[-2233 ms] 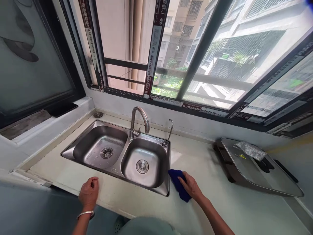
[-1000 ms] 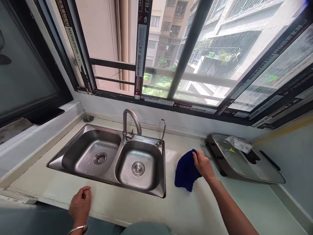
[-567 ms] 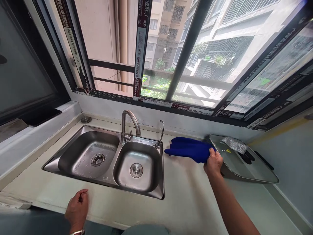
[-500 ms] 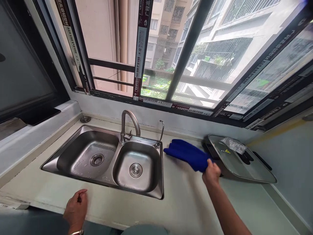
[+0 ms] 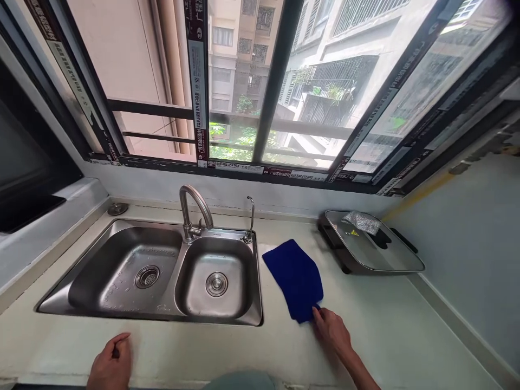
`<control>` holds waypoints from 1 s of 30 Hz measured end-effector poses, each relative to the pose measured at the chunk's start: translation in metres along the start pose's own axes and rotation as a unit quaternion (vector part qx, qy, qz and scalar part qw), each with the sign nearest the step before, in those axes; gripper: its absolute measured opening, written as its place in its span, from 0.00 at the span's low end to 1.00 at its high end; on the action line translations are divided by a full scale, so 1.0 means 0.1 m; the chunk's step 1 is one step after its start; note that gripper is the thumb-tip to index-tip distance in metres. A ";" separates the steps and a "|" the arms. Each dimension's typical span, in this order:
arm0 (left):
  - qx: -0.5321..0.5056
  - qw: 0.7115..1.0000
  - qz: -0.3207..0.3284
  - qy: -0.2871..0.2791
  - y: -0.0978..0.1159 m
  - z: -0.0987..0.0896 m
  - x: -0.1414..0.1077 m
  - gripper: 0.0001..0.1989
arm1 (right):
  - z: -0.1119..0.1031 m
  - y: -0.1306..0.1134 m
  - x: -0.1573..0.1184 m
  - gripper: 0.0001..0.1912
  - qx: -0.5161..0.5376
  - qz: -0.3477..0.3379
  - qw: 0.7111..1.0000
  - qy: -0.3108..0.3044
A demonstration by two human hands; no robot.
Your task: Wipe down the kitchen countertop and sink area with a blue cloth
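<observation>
A dark blue cloth [image 5: 296,279] lies spread on the pale countertop, right of the sink. My right hand [image 5: 333,327] pinches its near right corner between thumb and fingers. Curled over the counter's front edge, my left hand [image 5: 111,362] is closed, with no object showing in it. It is nearest to the large left bowl [image 5: 122,287] of the stainless steel double sink. The smaller right bowl [image 5: 195,300] lies between that bowl and the cloth.
A curved faucet [image 5: 195,203] and a slim spout [image 5: 252,216] rise behind the sink. At the back right stands an electric pan with a glass lid [image 5: 374,252], a silvery bubble-wrapped piece [image 5: 363,221] on top. A dark-framed window [image 5: 231,167] runs along the back wall.
My right hand has drawn the cloth's corner toward me and left, and the cloth now lies flatter. My left hand keeps its curled shape. The view has shifted to the right.
</observation>
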State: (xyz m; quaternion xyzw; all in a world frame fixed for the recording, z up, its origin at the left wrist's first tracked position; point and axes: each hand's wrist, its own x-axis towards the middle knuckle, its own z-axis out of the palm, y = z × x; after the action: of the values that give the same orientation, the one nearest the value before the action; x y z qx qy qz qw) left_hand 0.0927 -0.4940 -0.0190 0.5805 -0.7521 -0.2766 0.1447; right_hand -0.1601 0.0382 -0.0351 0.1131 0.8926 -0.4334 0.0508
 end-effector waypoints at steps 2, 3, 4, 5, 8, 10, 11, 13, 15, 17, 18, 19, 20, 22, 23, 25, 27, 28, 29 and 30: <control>0.010 1.000 -0.002 -0.004 -0.01 0.01 0.01 0.18 | -0.07 -0.03 0.05 0.19 -0.166 -0.069 0.983 0.040; 0.013 1.000 -0.001 -0.005 -0.01 0.01 0.02 0.18 | -0.07 -0.07 0.08 0.19 -0.214 -0.090 0.971 0.066; 0.014 1.000 0.001 -0.004 -0.01 0.01 0.02 0.18 | -0.04 -0.11 0.11 0.19 -0.242 -0.107 0.961 0.083; 0.015 1.000 0.005 0.000 -0.01 0.00 0.02 0.18 | 0.00 -0.15 0.15 0.19 -0.257 -0.120 0.955 0.091; 0.014 1.000 0.012 0.001 0.02 -0.01 0.01 0.18 | 0.20 -0.23 0.27 0.18 -0.270 -0.139 0.949 0.083; 0.019 1.000 0.008 -0.006 0.04 -0.03 0.00 0.19 | 0.28 -0.23 0.32 0.18 -0.270 -0.134 0.950 0.077; 0.022 1.000 0.005 -0.008 0.04 -0.03 0.00 0.20 | 0.30 -0.21 0.33 0.19 -0.271 -0.129 0.951 0.075; 0.024 1.000 0.004 -0.003 0.04 -0.03 -0.01 0.20 | 0.30 -0.16 0.35 0.21 -0.268 -0.120 0.953 0.072; 0.025 1.000 0.004 0.008 0.03 -0.01 0.00 0.20 | 0.26 -0.09 0.34 0.23 -0.262 -0.112 0.956 0.067; 0.025 1.000 0.003 0.011 0.02 0.00 0.01 0.19 | 0.22 -0.04 0.34 0.23 -0.250 -0.105 0.961 0.060; 0.025 1.000 0.003 0.011 0.01 0.01 0.01 0.19 | 0.21 -0.03 0.35 0.22 -0.243 -0.101 0.963 0.055; 0.025 1.000 0.004 0.008 0.02 0.01 0.01 0.18 | 0.19 -0.03 0.36 0.21 -0.235 -0.098 0.966 0.050; 0.024 1.000 0.004 0.006 0.02 0.01 0.01 0.18 | 0.18 -0.04 0.38 0.19 -0.225 -0.097 0.969 0.043; 0.028 1.000 0.001 0.005 0.04 0.00 0.00 0.19 | 0.16 -0.09 0.43 0.16 -0.203 -0.104 0.973 0.030; 0.029 1.000 -0.002 0.005 0.05 -0.01 -0.01 0.20 | 0.14 -0.13 0.46 0.15 -0.191 -0.113 0.975 0.026; 0.027 1.000 -0.009 0.000 0.07 -0.02 -0.02 0.21 | 0.10 -0.24 0.50 0.14 -0.165 -0.141 0.976 0.032; 0.020 1.000 -0.009 -0.002 0.07 -0.03 -0.03 0.20 | 0.06 -0.36 0.51 0.14 -0.141 -0.172 0.974 0.045; 0.017 1.000 -0.008 0.000 0.06 -0.02 -0.03 0.20 | 0.04 -0.42 0.52 0.14 -0.129 -0.186 0.973 0.049; 0.015 1.000 -0.008 0.003 0.04 -0.02 -0.02 0.20 | 0.02 -0.48 0.53 0.14 -0.118 -0.195 0.972 0.050; 0.013 1.000 -0.009 0.002 0.03 -0.01 -0.02 0.19 | 0.00 -0.54 0.54 0.14 -0.106 -0.201 0.973 0.048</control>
State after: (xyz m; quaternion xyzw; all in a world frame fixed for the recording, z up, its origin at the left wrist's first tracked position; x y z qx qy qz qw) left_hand 0.0915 -0.4921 -0.0166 0.5898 -0.7498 -0.2671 0.1366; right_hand -0.2257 0.0138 -0.0041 -0.0539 0.9394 -0.3315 -0.0687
